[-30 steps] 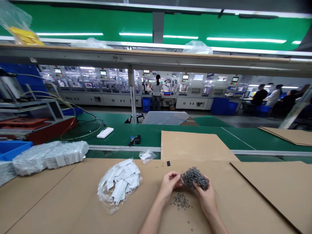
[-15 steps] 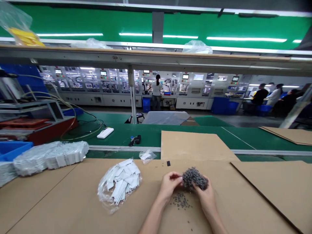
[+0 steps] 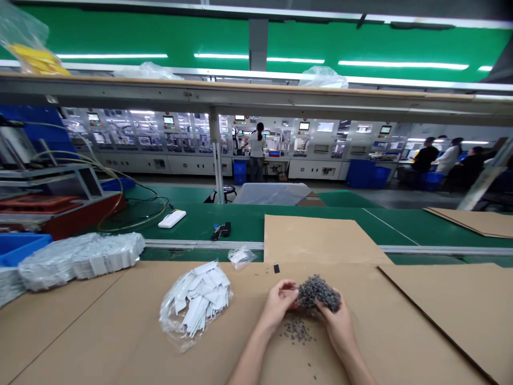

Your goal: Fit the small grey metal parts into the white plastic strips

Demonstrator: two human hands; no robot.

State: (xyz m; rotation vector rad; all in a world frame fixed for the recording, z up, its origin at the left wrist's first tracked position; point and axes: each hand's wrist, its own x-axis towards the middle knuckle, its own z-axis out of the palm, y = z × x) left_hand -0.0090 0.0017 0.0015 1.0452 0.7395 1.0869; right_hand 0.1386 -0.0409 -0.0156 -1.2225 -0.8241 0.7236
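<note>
My right hand [image 3: 336,321] cups a heap of small dark grey parts [image 3: 318,291] just above the cardboard sheet [image 3: 120,331]. My left hand [image 3: 278,305] is curled beside the heap, fingertips pinched at its left edge. A few loose grey parts [image 3: 296,330] lie scattered on the cardboard below both hands. A small black piece [image 3: 276,268] lies just beyond my hands.
A clear bag of white flat pieces [image 3: 198,302] lies to the left, a smaller bag [image 3: 240,256] behind it. Stacked white packs [image 3: 80,259] and a blue bin [image 3: 18,246] sit far left. A green conveyor [image 3: 240,222] runs behind. People work in the background.
My hands and the heap of grey parts have barely shifted; the left fingers moved slightly against the heap.
</note>
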